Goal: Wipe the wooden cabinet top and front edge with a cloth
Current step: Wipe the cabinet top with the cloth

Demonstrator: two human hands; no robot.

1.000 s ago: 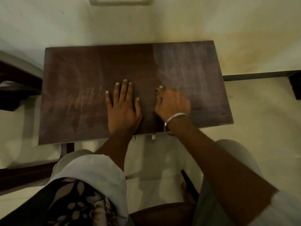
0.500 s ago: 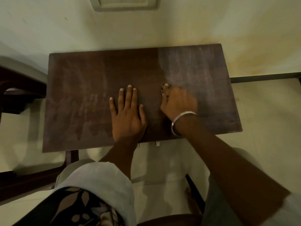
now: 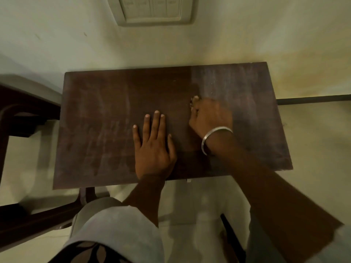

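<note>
The dark wooden cabinet top [image 3: 106, 114] fills the middle of the view, pushed against a pale wall. Its right third looks dusty and grey; the left and middle look darker. My left hand [image 3: 153, 149] lies flat on the wood near the front edge, fingers spread, holding nothing. My right hand [image 3: 210, 116], with a silver bangle on the wrist, is closed and pressed on the top just right of centre. A small patterned bit of cloth [image 3: 194, 100] peeks out past its fingers; the rest of the cloth is hidden under the hand.
A switch plate [image 3: 153, 10] is on the wall behind the cabinet. Dark wooden furniture [image 3: 24, 111] stands close on the left. My knees and a patterned sleeve fill the lower view, above a pale floor [image 3: 313, 139].
My right hand with the cloth has slid a little away from me and to the right on the top. The left hand has stayed flat in place. The camera tilted up slightly.
</note>
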